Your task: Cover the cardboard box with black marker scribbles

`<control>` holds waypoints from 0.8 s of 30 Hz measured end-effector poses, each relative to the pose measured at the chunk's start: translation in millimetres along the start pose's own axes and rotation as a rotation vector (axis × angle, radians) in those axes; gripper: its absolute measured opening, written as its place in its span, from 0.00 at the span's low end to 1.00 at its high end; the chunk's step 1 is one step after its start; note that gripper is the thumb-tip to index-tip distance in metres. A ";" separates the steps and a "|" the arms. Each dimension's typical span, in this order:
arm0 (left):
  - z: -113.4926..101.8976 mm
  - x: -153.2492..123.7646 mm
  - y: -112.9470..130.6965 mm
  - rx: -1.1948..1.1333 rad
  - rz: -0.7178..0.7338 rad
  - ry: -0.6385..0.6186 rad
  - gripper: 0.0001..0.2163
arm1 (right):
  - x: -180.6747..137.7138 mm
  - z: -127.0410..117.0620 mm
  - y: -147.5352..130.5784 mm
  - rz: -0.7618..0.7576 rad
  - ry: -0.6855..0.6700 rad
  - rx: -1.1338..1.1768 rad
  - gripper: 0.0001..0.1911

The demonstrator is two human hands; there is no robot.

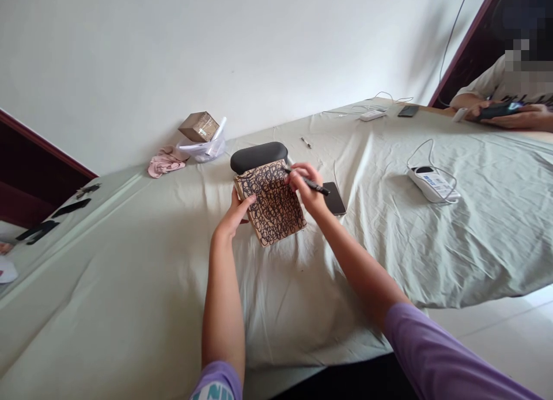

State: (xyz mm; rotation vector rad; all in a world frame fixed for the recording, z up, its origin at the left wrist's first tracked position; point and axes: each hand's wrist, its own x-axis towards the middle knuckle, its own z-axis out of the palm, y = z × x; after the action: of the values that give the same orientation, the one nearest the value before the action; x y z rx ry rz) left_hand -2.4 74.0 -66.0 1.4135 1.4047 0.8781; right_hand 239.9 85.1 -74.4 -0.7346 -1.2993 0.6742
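A brown cardboard box (276, 201), its face covered in looping black scribbles, is tilted up over the cloth. My left hand (237, 213) grips its left side, thumb on the scribbled face. In my right hand (309, 184) is a black marker (313, 185), pinched with its tip at the upper right edge of the box. Just behind the box lies a black oblong case (259, 155). A dark phone (334, 199) rests on the cloth beside my right wrist, partly hidden by it.
Grey-green cloth (129, 285) covers the table. At the back are a pink cloth (166, 162), a plastic tub (207, 149) with a small carton (199, 126), and a pen (306, 142). To the right sit a white device with a cable (433, 183) and a power strip (372, 115). Another person's hands (514, 117) hold something dark.
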 end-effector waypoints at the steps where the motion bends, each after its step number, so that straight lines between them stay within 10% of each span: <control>1: -3.8 -0.7 -1.6 -0.004 0.036 -0.022 0.45 | 4.8 -9.9 1.8 0.035 0.043 -0.012 0.17; 6: -25.8 -7.4 -4.9 0.003 0.207 -0.115 0.72 | 10.5 -53.2 29.2 0.173 -0.170 -0.663 0.13; 10: -39.4 -19.1 6.4 -0.056 0.388 0.041 0.70 | -8.3 -51.0 56.6 0.356 -0.312 -1.071 0.20; 15: -37.1 -31.8 27.2 -0.038 0.622 0.302 0.53 | -8.9 -41.0 62.1 0.357 -0.281 -1.025 0.22; 19: -17.6 -44.2 43.8 -0.061 0.896 0.556 0.30 | 10.6 -36.8 16.8 0.044 -0.131 -0.724 0.19; 24: 13.1 -76.5 65.2 -0.024 0.951 0.302 0.25 | -2.7 -7.1 -69.1 -0.429 -0.165 -0.243 0.13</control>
State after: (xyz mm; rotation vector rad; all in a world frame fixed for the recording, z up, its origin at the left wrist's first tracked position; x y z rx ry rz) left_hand 24.2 2.1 0.3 2.0159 0.8610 1.7486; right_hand 248.6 40.5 -21.8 -0.5737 -1.6471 0.2343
